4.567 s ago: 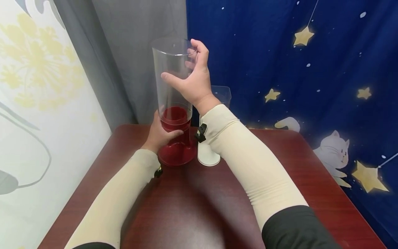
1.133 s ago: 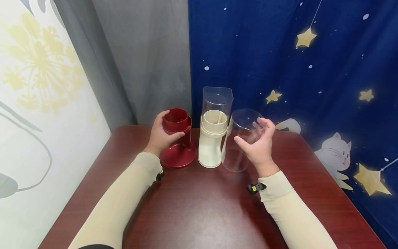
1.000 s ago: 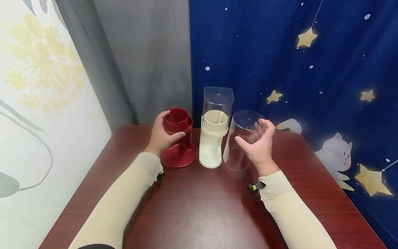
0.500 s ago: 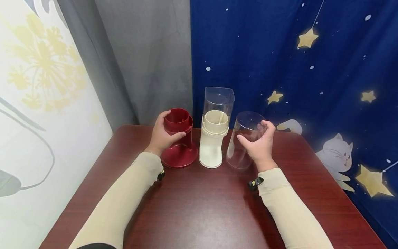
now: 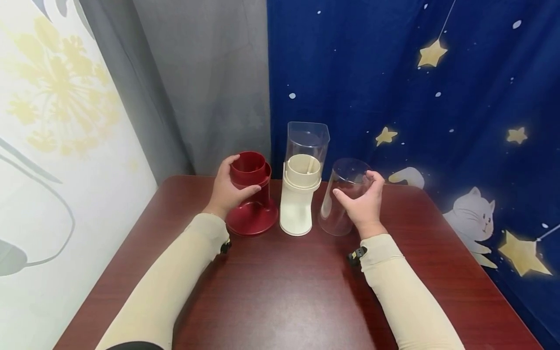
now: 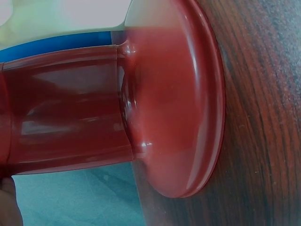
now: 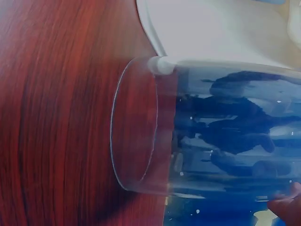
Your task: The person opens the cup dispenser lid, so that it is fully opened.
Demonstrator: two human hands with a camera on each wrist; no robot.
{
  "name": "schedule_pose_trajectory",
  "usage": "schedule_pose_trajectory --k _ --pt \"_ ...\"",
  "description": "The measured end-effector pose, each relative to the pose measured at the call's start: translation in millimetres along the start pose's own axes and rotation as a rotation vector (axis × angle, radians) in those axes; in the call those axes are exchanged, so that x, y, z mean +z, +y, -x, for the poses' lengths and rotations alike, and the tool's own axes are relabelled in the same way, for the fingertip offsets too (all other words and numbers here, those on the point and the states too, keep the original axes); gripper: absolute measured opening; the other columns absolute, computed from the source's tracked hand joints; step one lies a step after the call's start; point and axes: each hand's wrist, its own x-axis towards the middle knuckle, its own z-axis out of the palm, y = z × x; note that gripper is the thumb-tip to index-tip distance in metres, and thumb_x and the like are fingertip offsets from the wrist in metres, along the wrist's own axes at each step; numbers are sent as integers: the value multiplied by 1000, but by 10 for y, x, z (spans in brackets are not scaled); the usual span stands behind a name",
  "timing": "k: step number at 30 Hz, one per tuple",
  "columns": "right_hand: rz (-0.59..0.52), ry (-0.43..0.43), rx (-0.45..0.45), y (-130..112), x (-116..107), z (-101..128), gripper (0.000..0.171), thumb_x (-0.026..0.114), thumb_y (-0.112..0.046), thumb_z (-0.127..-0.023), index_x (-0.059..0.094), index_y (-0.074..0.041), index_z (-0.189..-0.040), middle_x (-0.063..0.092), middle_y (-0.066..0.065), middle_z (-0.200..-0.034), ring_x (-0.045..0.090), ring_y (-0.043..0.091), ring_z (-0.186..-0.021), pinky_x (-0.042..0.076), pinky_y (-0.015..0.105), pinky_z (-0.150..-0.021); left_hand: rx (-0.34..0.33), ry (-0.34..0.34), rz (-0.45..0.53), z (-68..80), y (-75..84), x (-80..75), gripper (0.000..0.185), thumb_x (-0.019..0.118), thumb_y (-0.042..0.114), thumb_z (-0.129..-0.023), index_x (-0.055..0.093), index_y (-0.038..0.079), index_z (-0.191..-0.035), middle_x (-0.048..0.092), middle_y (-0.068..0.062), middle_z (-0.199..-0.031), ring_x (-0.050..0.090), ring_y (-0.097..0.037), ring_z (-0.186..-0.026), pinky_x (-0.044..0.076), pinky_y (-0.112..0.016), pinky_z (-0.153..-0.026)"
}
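My left hand grips the upper part of a red stand, thumb across its front and fingers around its far left side. The stand is upright on the table, with an open round collar on top and a wide round foot; the left wrist view shows this glossy foot on the wood. My right hand holds a clear open-topped cylinder near its upper rim, thumb on the near side. In the right wrist view the cylinder's lower end is right at the tabletop, with a fingertip at its wall.
Between the two hands stands a cream dispenser with a clear squared container at its back. The dark red table ends just behind these things, at a grey curtain and a blue starry one.
The cylinder was above the red stand's collar; my right hand has carried it right and down, past the cream dispenser. Lately it edged slightly further right. My left hand stays on the stand.
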Motion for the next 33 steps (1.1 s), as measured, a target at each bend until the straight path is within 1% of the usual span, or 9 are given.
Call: schedule_pose_trajectory --k 8,12,14,18,20,22,27,29,33 --pt "15 -29 -21 -32 -47 -45 111 97 -22 -73 27 -15 -159 36 14 -163 36 27 -154 30 46 -128 -35 -31 -16 -8 34 -39 100 95 32 -77 35 31 -158 47 0 -156 48 -25 -140 60 -54 -97" --pt "8 0 -81 -273 -100 -160 112 96 -27 -74 27 -20 -162 33 7 -167 30 20 -157 25 46 -129 -41 -37 -47 -21 59 -69 103 95 34 -77 34 32 -160 44 -1 -159 46 -27 -142 60 -55 -97" --pt "-33 9 -130 -449 -106 -236 109 95 -27 -74 29 -19 -161 33 5 -168 28 17 -157 23 45 -130 -41 -35 -69 -27 66 -90 104 95 35 -77 34 32 -161 41 -1 -162 44 -28 -144 60 -56 -97" --pt "-131 -38 -190 -800 -61 -357 108 94 -33 -76 28 -19 -161 31 1 -169 26 14 -158 21 42 -131 -23 -39 -116 -54 76 -135 108 95 36 -76 32 35 -164 33 -1 -169 40 -30 -149 58 -58 -100" --pt "-169 -89 -199 -968 -13 -416 109 94 -37 -77 28 -21 -162 29 -2 -170 25 15 -158 21 42 -131 0 -38 -140 -77 102 -154 109 95 38 -76 31 37 -164 30 0 -171 36 -30 -152 57 -59 -101" --pt "-164 -146 -193 -1102 34 -470 111 94 -41 -77 26 -24 -163 27 -4 -171 24 16 -159 22 45 -131 23 -31 -161 -105 162 -160 109 93 42 -77 29 39 -165 26 1 -173 32 -29 -155 55 -60 -104" --pt "-76 -314 -139 -1280 172 -646 107 91 -38 -81 25 -30 -165 22 -5 -173 23 23 -160 25 54 -129 108 24 -193 -142 499 -76 106 89 54 -77 30 41 -164 20 6 -175 22 -24 -160 49 -63 -110" --pt "-35 -382 -112 -1303 234 -713 104 90 -39 -82 28 -32 -165 22 -3 -173 24 25 -160 28 58 -127 166 44 -191 -126 653 2 104 87 54 -78 31 38 -165 19 5 -176 20 -22 -161 46 -63 -113" --pt "19 -482 -82 -1314 334 -780 99 90 -42 -81 35 -32 -163 22 0 -174 29 27 -158 33 59 -124 313 25 -157 -47 856 192 102 87 44 -81 33 23 -165 25 -5 -174 20 -22 -161 36 -62 -121"
